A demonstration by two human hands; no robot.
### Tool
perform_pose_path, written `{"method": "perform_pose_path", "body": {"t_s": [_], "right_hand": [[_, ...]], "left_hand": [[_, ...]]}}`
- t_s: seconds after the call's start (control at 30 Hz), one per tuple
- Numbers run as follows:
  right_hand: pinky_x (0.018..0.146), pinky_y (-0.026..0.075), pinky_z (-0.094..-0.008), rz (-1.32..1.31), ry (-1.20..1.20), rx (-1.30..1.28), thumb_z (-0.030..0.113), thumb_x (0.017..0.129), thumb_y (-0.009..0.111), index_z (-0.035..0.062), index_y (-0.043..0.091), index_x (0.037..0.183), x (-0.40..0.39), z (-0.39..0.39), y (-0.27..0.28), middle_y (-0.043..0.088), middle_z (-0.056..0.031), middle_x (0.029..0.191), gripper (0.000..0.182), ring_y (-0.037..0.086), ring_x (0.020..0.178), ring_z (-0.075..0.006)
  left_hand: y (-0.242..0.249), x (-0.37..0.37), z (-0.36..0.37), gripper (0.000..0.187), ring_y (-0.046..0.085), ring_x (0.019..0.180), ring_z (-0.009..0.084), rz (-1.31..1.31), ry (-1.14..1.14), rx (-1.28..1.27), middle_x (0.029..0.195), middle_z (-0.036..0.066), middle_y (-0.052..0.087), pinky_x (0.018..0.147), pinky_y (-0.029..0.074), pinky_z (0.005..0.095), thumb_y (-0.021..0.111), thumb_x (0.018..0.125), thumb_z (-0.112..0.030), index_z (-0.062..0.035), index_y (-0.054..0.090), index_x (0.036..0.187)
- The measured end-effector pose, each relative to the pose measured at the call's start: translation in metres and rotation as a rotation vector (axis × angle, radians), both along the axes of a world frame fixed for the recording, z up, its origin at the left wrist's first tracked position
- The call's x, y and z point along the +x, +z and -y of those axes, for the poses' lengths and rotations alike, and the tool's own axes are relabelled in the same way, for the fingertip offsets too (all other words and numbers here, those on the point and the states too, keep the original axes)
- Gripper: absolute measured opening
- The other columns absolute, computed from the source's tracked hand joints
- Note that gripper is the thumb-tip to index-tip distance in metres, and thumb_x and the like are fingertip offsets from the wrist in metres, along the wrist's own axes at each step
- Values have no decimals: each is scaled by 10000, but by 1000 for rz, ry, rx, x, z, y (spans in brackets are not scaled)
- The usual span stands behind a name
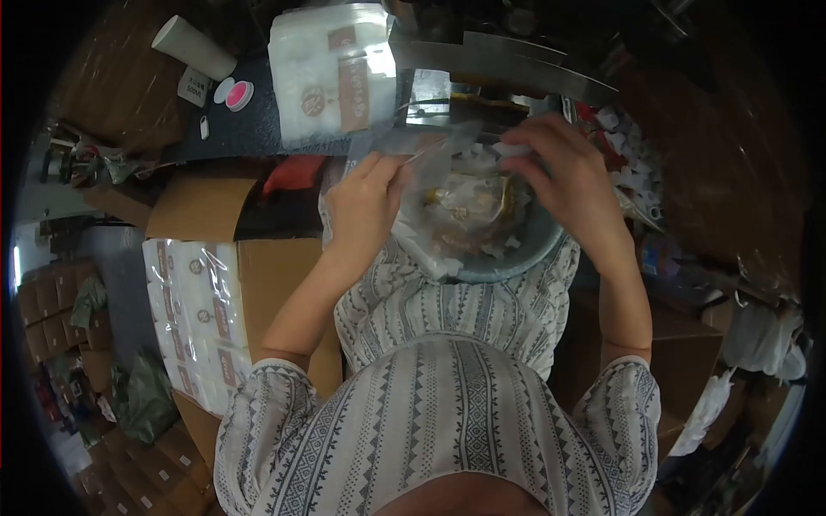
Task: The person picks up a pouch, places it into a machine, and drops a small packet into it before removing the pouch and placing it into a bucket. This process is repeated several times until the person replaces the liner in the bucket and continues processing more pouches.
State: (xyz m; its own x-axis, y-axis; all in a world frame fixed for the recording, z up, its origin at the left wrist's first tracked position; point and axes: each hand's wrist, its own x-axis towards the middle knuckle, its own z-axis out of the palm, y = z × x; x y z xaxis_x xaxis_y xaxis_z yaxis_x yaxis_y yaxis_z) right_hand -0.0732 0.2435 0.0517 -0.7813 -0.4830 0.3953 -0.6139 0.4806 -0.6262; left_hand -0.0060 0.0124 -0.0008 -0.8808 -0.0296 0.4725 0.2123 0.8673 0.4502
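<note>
My left hand [366, 202] pinches the edge of a clear plastic bag [440, 155], which hangs over a round basin [516, 269] on my lap. Across from it, my right hand [568, 176] has its thumb and fingers closed on a small white scrap [514, 150] beside the bag's right side. Below both hands, a clear packet with yellow edges [469, 198] rests in the basin among several white scraps. The bag partly veils what lies under it.
A large pack of white wrapped packets [331, 77] stands on the dark table, near a white cup [194, 47] and a pink round container [239, 95]. To my left, an opened carton [288, 284] holds more white packs [194, 318]. White scraps [632, 155] lie piled at right.
</note>
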Motion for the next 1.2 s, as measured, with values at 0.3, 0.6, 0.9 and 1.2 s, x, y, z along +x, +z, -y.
{"method": "perform_pose_path", "body": {"t_s": [0.3, 0.6, 0.9, 1.2], "right_hand": [[678, 511, -332, 218, 72, -35, 109, 760, 715, 29, 629, 1016, -18, -3, -23, 621, -110, 928, 281, 648, 824, -247], [722, 500, -330, 175, -351, 284, 181, 822, 666, 73, 648, 1063, -13, -57, -6, 671, -154, 858, 265, 661, 795, -258], [718, 490, -427, 238, -268, 570, 201, 846, 573, 23, 647, 994, -47, -115, -55, 640, -223, 892, 242, 612, 827, -396], [745, 486, -342, 309, -85, 38, 55, 810, 645, 47, 657, 1052, -10, -9, -5, 660, -120, 916, 243, 619, 801, -274]], "left_hand": [[-9, -28, -25, 135, 634, 620, 229, 575, -298, 237, 792, 95, 657, 550, 487, 299, 676, 823, -154, -50, 688, 909], [-36, -85, -33, 340, 664, 683, 161, 920, -205, 1419, 827, 125, 677, 599, 537, 240, 660, 868, -226, 79, 615, 1014], [-49, -65, 54, 356, 660, 820, 278, -295, 201, -438, 950, 166, 664, 706, 527, 348, 666, 845, -283, 34, 622, 1002], [-14, 1, 39, 130, 605, 726, 318, -14, 173, -168, 815, 100, 592, 608, 481, 383, 631, 797, -85, -71, 629, 927]]}}
